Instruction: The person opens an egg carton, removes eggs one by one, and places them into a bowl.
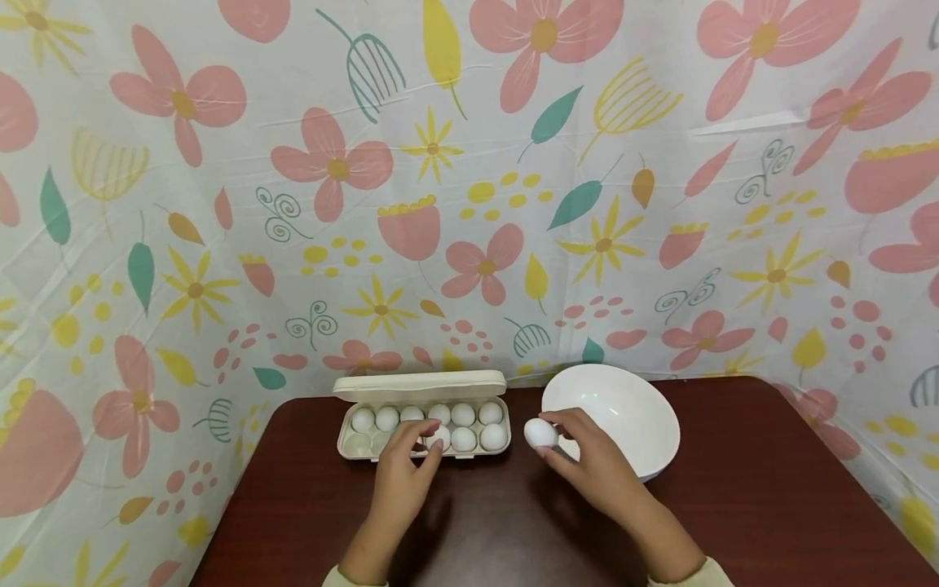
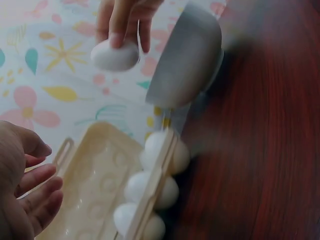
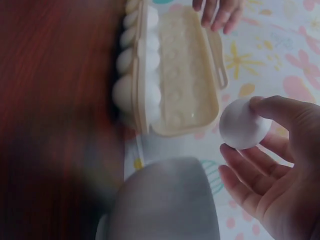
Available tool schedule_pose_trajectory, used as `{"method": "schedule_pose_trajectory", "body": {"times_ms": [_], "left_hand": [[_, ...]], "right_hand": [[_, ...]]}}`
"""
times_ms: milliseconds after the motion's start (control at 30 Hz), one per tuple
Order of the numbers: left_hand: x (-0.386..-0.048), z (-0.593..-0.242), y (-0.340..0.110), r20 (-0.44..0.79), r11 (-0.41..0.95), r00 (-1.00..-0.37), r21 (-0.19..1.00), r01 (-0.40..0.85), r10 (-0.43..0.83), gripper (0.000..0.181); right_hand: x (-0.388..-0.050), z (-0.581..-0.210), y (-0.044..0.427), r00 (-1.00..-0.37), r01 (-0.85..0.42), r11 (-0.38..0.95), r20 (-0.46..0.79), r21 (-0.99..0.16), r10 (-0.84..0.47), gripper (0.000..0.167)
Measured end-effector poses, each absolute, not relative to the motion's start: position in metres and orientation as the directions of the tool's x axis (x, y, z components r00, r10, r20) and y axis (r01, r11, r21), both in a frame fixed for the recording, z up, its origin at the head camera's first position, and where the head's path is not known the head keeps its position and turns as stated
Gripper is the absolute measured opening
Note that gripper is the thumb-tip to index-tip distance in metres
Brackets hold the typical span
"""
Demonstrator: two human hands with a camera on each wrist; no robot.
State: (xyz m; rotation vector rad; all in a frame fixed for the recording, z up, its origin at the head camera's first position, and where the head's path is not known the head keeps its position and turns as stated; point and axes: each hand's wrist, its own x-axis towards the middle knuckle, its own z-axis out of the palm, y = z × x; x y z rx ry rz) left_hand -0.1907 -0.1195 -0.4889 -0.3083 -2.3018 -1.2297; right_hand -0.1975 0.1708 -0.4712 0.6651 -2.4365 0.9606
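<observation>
A white egg [image 1: 540, 433] is pinched between the thumb and fingers of my right hand [image 1: 597, 466], just left of the bowl's rim. The right wrist view shows that egg [image 3: 244, 124] held at the fingertips. A cream egg carton [image 1: 422, 380] lies with its lid raised, holding several white eggs [image 1: 463, 414]. Its front-left pockets have no eggs. Over the carton's front row hovers my left hand [image 1: 402, 477], fingers loosely bent. In the left wrist view nothing lies in that hand [image 2: 27, 185]. The white bowl [image 1: 623, 399] stands right of the carton; its bottom is partly hidden.
A dark red-brown table [image 1: 484, 522] carries the carton and bowl. Behind it hangs a white cloth [image 1: 469, 204] printed with flowers and leaves, close to the table's back edge. A gap separates carton and bowl.
</observation>
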Motion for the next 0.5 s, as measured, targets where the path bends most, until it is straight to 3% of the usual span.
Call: {"method": "schedule_pose_trajectory", "body": {"times_ms": [233,500], "left_hand": [[-0.206,-0.5,-0.136,0.539,0.636,-0.84,0.672,0.38,-0.067,0.035],[-0.219,-0.514,-0.154,0.461,0.633,-0.88,0.717,0.291,-0.118,0.037]], "right_hand": [[-0.207,-0.474,0.187,-0.834,-0.504,0.7,0.497,-0.506,-0.241,0.043],[-0.213,-0.474,0.198,-0.905,-0.383,0.769,0.374,-0.512,-0.201,0.04]]}}
